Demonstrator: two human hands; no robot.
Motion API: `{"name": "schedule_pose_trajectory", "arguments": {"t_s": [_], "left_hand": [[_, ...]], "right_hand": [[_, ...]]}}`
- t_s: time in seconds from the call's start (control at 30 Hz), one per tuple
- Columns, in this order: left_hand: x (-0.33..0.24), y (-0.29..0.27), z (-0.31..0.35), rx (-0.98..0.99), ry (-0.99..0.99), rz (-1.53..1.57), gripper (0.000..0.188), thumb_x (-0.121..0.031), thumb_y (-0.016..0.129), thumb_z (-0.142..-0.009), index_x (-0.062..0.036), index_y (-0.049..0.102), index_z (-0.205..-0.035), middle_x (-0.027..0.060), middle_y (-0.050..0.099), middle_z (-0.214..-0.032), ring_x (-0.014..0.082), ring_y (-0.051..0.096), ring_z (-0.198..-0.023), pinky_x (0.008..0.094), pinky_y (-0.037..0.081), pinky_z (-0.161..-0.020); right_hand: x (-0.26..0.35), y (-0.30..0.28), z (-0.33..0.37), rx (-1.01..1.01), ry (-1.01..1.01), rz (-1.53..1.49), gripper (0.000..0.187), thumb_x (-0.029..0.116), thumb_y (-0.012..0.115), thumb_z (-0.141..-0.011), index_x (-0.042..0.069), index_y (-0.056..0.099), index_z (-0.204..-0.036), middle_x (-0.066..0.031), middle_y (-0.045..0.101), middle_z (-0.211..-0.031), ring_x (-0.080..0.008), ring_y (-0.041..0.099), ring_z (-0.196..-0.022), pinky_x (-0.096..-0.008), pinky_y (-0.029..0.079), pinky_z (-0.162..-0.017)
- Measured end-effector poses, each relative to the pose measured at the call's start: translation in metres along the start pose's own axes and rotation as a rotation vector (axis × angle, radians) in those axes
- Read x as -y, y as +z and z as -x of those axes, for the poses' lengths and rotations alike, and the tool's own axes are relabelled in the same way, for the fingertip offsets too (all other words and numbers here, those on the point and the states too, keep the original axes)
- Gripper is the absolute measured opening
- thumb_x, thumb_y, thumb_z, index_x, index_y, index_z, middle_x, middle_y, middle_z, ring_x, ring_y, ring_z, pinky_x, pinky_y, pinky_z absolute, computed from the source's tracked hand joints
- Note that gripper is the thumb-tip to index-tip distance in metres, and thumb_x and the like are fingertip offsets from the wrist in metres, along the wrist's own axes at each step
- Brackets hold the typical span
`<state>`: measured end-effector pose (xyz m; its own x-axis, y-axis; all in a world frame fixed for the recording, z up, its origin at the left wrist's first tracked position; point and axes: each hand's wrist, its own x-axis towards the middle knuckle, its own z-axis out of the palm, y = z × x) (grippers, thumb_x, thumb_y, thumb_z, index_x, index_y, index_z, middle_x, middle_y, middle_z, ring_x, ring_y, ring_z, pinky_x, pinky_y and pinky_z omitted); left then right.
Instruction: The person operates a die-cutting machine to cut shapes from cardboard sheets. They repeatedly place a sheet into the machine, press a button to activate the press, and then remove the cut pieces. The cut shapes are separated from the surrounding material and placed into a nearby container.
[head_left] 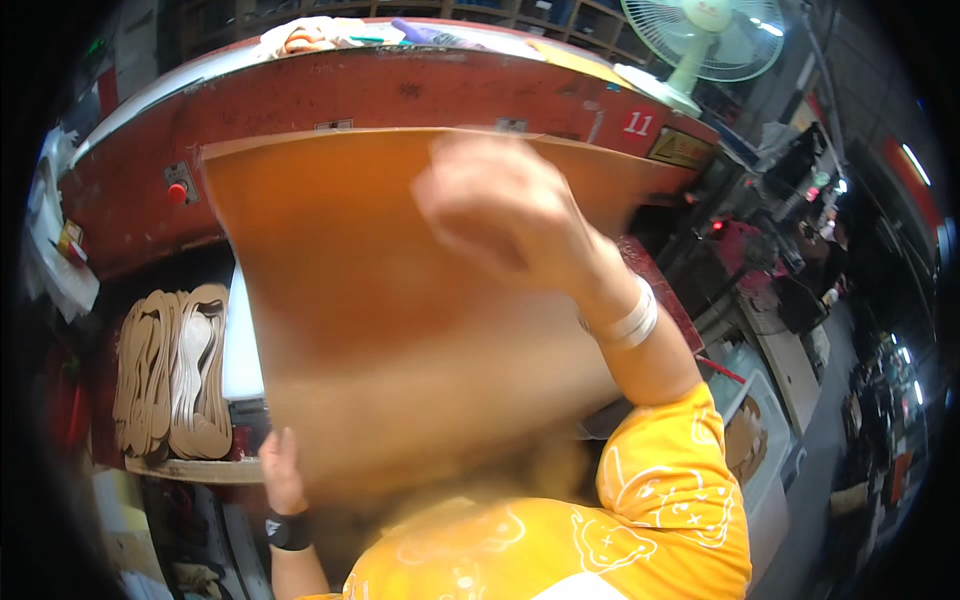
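A large orange-brown sheet (400, 330) is held up in front of the red machine (420, 90), so that most of the machine's opening is hidden behind it. The sheet's lower left edge is gripped by the left hand (281, 472), whose fingers are curled around the edge near the bottom of the view; a dark band is worn at that wrist. The right hand (500, 205) is raised against the upper part of the sheet, but it is blurred, and whether it is pinching the sheet or merely pressed flat on it cannot be told. A pale wristband (628, 322) and a yellow sleeve (665, 480) are seen on the right arm. To the left of the sheet, a stack of tan sole-shaped cut-outs (175, 372) is stood on edge on a wooden shelf (195, 468), packed side by side. On top of the machine, a shallow heap of cloth and small items (330, 35) is seen, too small to be made out singly. A pale green fan (705, 35) stands at the machine's upper right, its grille cut off by the top edge. A red button (177, 193) is set in the machine's front at the left. The sheet's lower edge is smeared by motion, and the aisle on the right is dark and crowded.
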<state>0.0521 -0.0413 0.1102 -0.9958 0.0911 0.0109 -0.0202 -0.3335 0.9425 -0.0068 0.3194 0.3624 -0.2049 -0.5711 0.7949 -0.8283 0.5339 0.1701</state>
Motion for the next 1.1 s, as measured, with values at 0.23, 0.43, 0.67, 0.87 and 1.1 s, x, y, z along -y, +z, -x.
{"name": "schedule_pose_trajectory", "arguments": {"t_s": [0.23, 0.43, 0.67, 0.87, 1.1], "left_hand": [[-0.007, -0.024, 0.015, -0.089, -0.185, -0.162, 0.028, -0.025, 0.049, -0.097, 0.0005, 0.061, -0.101, 0.0046, 0.065, -0.095, 0.0094, 0.058, -0.082, 0.0233, 0.045, -0.074], [-0.006, -0.04, 0.016, -0.073, -0.268, -0.257, 0.03, -0.025, 0.046, -0.097, 0.0006, 0.061, -0.102, 0.0039, 0.065, -0.095, 0.0102, 0.059, -0.083, 0.0242, 0.046, -0.077], [-0.047, -0.007, -0.228, -0.154, -0.116, -0.869, 0.031, -0.026, 0.052, -0.092, -0.0037, 0.055, -0.07, 0.0013, 0.051, -0.058, 0.0092, 0.052, -0.059, 0.0305, 0.04, -0.051], [-0.032, -0.002, -0.272, -0.297, 0.536, -1.221, 0.05, -0.024, 0.058, -0.086, -0.0031, 0.046, -0.129, 0.0228, 0.05, -0.122, 0.0382, 0.048, -0.113, 0.0408, 0.04, -0.096], [0.006, -0.036, -0.034, -0.356, -0.141, -0.993, 0.059, -0.015, 0.062, -0.083, -0.0009, 0.037, -0.134, 0.0187, 0.052, -0.119, 0.0281, 0.053, -0.108, 0.0377, 0.043, -0.09]], "right_hand": [[0.046, -0.064, 0.252, 0.644, 1.575, 0.488, 0.053, 0.034, 0.061, -0.085, -0.005, 0.053, -0.119, -0.0273, 0.053, -0.121, -0.0387, 0.049, -0.115, -0.0437, 0.039, -0.097], [0.102, -0.049, 0.363, 0.102, 1.6, 0.06, 0.03, 0.023, 0.061, -0.087, -0.005, 0.055, -0.092, -0.0195, 0.059, -0.078, -0.0309, 0.058, -0.075, -0.0381, 0.046, -0.071], [-0.103, 0.02, 0.272, 0.169, 1.331, 0.345, 0.028, 0.024, 0.061, -0.082, -0.003, 0.055, -0.079, -0.0214, 0.058, -0.07, -0.0321, 0.057, -0.065, -0.0414, 0.044, -0.06], [-0.147, 0.034, 0.263, 0.245, 1.236, 0.033, 0.043, 0.019, 0.058, -0.089, -0.001, 0.05, -0.126, -0.0175, 0.06, -0.113, -0.0245, 0.058, -0.104, -0.0336, 0.045, -0.09], [0.04, -0.054, 0.352, 0.528, 1.63, 0.113, 0.033, 0.027, 0.058, -0.089, -0.003, 0.055, -0.102, -0.0169, 0.064, -0.089, -0.0269, 0.061, -0.082, -0.0366, 0.047, -0.074]]}}
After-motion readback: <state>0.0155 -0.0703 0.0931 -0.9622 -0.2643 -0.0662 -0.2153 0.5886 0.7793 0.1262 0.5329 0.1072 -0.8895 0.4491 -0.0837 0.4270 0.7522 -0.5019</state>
